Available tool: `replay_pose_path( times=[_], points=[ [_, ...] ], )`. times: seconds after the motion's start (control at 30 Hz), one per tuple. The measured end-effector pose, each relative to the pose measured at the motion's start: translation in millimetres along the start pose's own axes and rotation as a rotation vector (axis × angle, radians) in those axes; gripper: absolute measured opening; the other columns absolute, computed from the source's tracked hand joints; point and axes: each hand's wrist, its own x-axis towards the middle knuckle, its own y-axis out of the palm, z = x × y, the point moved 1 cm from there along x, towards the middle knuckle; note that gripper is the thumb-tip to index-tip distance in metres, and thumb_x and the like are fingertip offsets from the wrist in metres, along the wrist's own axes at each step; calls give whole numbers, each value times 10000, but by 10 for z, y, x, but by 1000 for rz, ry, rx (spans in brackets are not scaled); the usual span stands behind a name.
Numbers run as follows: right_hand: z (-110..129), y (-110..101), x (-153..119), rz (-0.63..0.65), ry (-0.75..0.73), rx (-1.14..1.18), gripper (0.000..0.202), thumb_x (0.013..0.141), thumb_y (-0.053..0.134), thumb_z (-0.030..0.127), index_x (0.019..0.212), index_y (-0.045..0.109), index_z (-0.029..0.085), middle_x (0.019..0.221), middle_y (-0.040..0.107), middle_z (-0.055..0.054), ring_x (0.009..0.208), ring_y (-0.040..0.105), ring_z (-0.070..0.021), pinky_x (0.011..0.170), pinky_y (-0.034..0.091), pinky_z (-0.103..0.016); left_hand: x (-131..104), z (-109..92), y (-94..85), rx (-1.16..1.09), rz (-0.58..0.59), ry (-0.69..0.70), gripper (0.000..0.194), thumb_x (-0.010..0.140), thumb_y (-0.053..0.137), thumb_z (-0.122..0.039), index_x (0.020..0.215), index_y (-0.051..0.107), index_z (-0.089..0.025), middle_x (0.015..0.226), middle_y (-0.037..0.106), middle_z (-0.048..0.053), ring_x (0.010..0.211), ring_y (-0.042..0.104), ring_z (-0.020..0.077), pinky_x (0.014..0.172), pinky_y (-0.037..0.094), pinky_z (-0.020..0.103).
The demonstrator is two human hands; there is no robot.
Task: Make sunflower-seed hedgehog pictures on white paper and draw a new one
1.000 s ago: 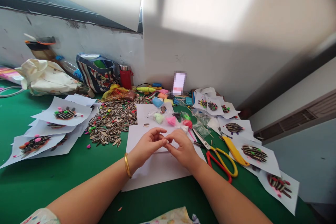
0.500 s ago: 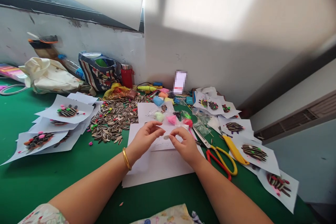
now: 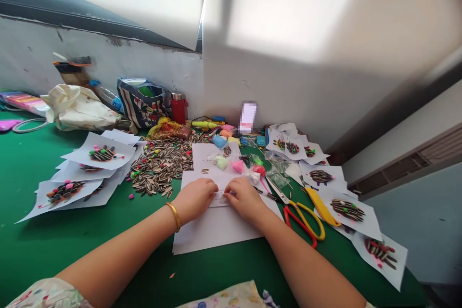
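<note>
At a desk (image 3: 54, 245), left hand (image 3: 195, 198) and right hand (image 3: 245, 198) curled over paper (image 3: 218, 232), any pinch unclear, seeds (image 3: 162, 168) at their ten o'clock, scissors (image 3: 289, 202) at three.

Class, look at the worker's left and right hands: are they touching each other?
Apart. The head view shows white paper through a narrow gap between left hand and right hand.

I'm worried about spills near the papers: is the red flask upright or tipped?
Upright: the red flask stands vertically, its silver cap at the top.
</note>
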Motion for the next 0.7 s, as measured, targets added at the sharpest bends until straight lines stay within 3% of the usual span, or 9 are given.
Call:
replay_pose_path(
  times=[0.23, 0.7],
  points=[
    [21, 107, 93, -48, -3, -105, 45, 850, 696, 164, 831, 691, 205, 908, 658, -48, 956, 553, -210, 869, 436, -350, -76, 65, 99, -4, -86, 50, 253, 858, 489, -94, 987, 683, -190, 1013, 682, 97, 998, 609, 256, 896, 466, 383],
    [-72, 67, -37, -107, -17, -28, 155, 886, 600, 127, 941, 714, 217, 954, 682, -66, 977, 569, -230, 873, 458, -396, -120, 41, 93, 89, -44, 134, 301, 921, 482, -157, 1109, 704, -235, 1049, 652, 103, 968, 589, 262, 871, 470, 408]
  ],
)
